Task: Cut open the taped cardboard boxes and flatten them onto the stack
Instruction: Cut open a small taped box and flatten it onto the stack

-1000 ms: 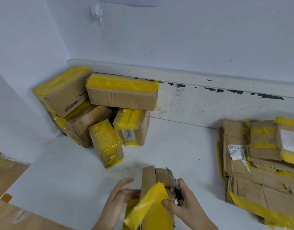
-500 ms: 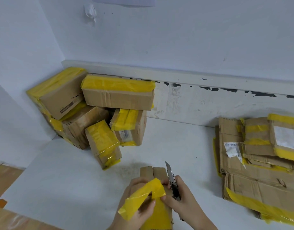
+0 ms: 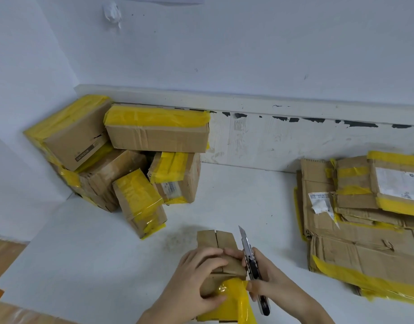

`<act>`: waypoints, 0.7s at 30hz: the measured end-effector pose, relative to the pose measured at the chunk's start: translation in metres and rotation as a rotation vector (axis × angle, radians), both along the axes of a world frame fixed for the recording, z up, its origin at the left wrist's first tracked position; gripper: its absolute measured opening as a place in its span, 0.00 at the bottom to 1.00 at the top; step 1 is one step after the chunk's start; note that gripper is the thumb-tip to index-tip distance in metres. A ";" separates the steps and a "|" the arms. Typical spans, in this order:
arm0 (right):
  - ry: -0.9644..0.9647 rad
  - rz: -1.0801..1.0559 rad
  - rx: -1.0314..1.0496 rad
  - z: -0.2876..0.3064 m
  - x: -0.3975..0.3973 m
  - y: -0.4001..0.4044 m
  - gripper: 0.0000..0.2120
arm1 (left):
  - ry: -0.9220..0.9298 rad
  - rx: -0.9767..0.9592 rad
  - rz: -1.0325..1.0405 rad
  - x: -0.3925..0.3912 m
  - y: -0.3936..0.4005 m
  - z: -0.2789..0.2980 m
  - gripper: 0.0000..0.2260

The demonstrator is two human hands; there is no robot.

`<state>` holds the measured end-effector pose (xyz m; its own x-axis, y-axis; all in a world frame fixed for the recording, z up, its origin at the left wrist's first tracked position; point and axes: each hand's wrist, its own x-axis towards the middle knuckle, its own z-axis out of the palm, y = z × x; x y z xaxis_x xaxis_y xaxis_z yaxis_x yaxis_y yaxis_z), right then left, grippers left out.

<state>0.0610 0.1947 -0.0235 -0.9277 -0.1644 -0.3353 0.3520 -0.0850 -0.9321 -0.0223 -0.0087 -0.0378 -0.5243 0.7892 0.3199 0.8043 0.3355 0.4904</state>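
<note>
A small cardboard box (image 3: 218, 240) stands on the white table at the bottom centre, its top flaps bare and a strip of yellow tape (image 3: 234, 298) peeled down its near side. My left hand (image 3: 196, 279) grips the box over its top and left side. My right hand (image 3: 266, 279) holds a utility knife (image 3: 249, 251) with the blade pointing up and away, just right of the box; its thumb and forefinger also pinch the peeled tape. The stack of flattened boxes (image 3: 364, 249) lies at the right.
A pile of several sealed boxes with yellow tape (image 3: 140, 164) fills the back-left corner against the wall. A white upstand (image 3: 271, 141) runs along the table's back. The table edge and wooden floor (image 3: 5, 253) show at the lower left.
The loose tape strip that stood up over the box top has been pulled down toward me, baring the top flaps. My left hand has moved onto the box top and grips it.
</note>
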 end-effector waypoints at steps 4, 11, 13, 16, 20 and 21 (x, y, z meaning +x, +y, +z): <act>-0.075 -0.102 -0.457 -0.008 -0.002 0.006 0.26 | -0.165 0.014 0.020 -0.001 0.004 0.005 0.26; -0.301 -0.555 0.444 -0.040 -0.004 0.020 0.12 | -0.265 -0.019 0.081 -0.007 0.003 0.010 0.25; -0.059 -0.477 1.084 -0.074 0.004 0.023 0.09 | -0.274 -0.015 0.088 -0.006 0.004 0.010 0.25; 0.041 -0.406 1.451 -0.098 0.010 0.020 0.15 | -0.282 -0.030 0.095 -0.007 0.005 0.010 0.27; -0.063 -0.357 1.433 -0.091 0.005 0.008 0.24 | -0.302 -0.043 0.116 -0.008 0.005 0.011 0.23; -0.057 -0.349 1.436 -0.090 0.004 0.008 0.24 | -0.307 -0.045 0.122 -0.009 0.005 0.011 0.23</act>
